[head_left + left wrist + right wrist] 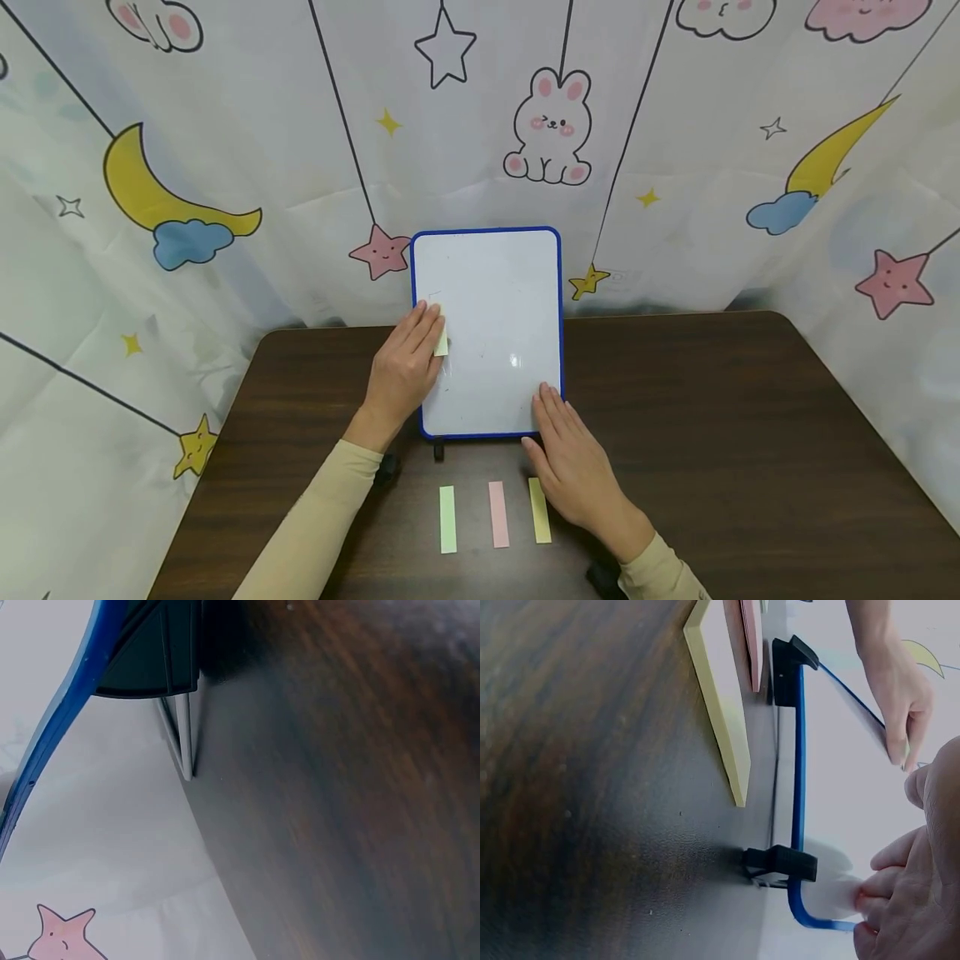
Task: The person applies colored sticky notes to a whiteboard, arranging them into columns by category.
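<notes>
A white board with a blue frame [495, 308] stands upright on the table. My left hand [405, 362] lies along its left edge, with straight fingers pressing a pale yellow-green sticky note strip [442, 343] against the white surface. Part of that strip is hidden under the fingers. At the board's lower right corner, my right hand [573, 467] rests its straight fingertips on the surface. The right wrist view shows these right fingers [892, 892] against the board near its blue edge.
In front of the board lie three sticky note pads: green [447, 519], pink [498, 514] and yellow [540, 510], the yellow one beside my right hand. Black clip feet [784, 862] hold the board's lower edge. A patterned curtain [480, 150] hangs behind the dark wooden table [712, 433].
</notes>
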{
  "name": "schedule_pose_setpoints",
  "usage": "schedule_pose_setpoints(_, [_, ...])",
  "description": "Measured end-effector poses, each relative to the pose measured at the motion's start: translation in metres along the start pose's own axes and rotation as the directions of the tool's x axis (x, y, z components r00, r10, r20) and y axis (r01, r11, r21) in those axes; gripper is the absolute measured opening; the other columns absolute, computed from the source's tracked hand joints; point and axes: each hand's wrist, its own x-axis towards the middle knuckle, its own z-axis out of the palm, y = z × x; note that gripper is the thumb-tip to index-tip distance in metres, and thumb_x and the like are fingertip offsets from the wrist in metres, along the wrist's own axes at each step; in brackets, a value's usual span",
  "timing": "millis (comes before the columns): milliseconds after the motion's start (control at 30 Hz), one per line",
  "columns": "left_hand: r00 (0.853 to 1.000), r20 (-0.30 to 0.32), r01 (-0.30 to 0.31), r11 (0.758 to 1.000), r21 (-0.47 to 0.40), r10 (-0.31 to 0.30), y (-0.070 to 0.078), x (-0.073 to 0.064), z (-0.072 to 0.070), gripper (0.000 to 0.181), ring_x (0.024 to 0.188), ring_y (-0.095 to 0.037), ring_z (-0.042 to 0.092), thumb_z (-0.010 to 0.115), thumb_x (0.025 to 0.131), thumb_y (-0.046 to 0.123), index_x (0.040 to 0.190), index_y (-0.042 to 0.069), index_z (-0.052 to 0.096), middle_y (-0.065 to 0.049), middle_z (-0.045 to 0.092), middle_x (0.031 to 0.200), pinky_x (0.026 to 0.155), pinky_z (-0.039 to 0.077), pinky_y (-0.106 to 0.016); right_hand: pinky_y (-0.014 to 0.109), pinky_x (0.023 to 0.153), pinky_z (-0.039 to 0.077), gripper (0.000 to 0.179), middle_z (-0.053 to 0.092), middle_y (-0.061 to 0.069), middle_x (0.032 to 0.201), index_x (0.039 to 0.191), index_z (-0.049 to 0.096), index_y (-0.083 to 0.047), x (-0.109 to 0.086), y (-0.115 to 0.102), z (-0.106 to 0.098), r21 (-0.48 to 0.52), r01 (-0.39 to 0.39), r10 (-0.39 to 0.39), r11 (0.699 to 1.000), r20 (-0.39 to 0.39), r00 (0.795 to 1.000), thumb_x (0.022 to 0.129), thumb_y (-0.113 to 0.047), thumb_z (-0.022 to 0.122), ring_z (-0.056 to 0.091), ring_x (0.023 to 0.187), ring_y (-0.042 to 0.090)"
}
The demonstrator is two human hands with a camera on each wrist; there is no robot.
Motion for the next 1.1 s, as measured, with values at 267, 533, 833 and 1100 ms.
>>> schedule_pose_setpoints(267, [0.999, 0.032, 0.000, 1.000, -0.012, 0.000, 0.003, -0.004, -0.003, 0.042, 0.133, -0.029, 0.054, 0.068, 0.090, 0.021, 0.127, 0.002, 0.064, -0.013, 0.062, 0.135, 0.110, 0.046, -0.042, 0.047, 0.122, 0.028, 0.062, 0.021, 0.012, 0.163, 0.152, 0.029, -0.002, 0.000, -0.001, -0.002, -0.009, -0.007, 0.007, 1.000, 0.004, 1.000, 0.103, -0.037, 0.044, 0.024, 0.151, 0.025])
schedule_pose_setpoints(533, [0.999, 0.051, -0.016, 1.000, -0.003, 0.016, 0.005, -0.010, -0.005, 0.041, 0.133, -0.029, 0.054, 0.069, 0.091, 0.025, 0.125, 0.001, 0.066, -0.013, 0.062, 0.134, 0.111, 0.045, -0.041, 0.047, 0.122, 0.028, 0.062, 0.022, 0.012, 0.163, 0.152, 0.030, -0.002, -0.001, -0.001, -0.002, -0.005, -0.007, 0.007, 1.000, 0.009, 1.000, 0.103, -0.037, 0.044, 0.024, 0.151, 0.025])
schedule_pose_setpoints(833, [0.998, 0.040, -0.039, 0.999, -0.003, 0.039, 0.008, -0.018, -0.007, 0.039, 0.131, -0.030, 0.056, 0.070, 0.090, 0.024, 0.121, 0.001, 0.068, -0.013, 0.064, 0.132, 0.110, 0.046, -0.041, 0.047, 0.121, 0.029, 0.061, 0.023, 0.012, 0.163, 0.152, 0.031, -0.002, -0.001, 0.000, -0.002, -0.006, 0.001, -0.001, 1.000, 0.001, 1.000, 0.103, -0.037, 0.044, 0.025, 0.151, 0.025])
schedule_pose_setpoints(1100, [0.996, 0.077, -0.035, 0.999, 0.000, 0.035, 0.009, -0.022, -0.010, 0.040, 0.132, -0.028, 0.055, 0.070, 0.090, 0.025, 0.123, 0.002, 0.067, -0.012, 0.064, 0.133, 0.111, 0.045, -0.041, 0.047, 0.121, 0.029, 0.061, 0.022, 0.012, 0.163, 0.152, 0.031, -0.002, -0.001, 0.000, -0.002, 0.004, -0.005, 0.005, 1.000, 0.002, 1.000, 0.103, -0.037, 0.044, 0.025, 0.151, 0.025])
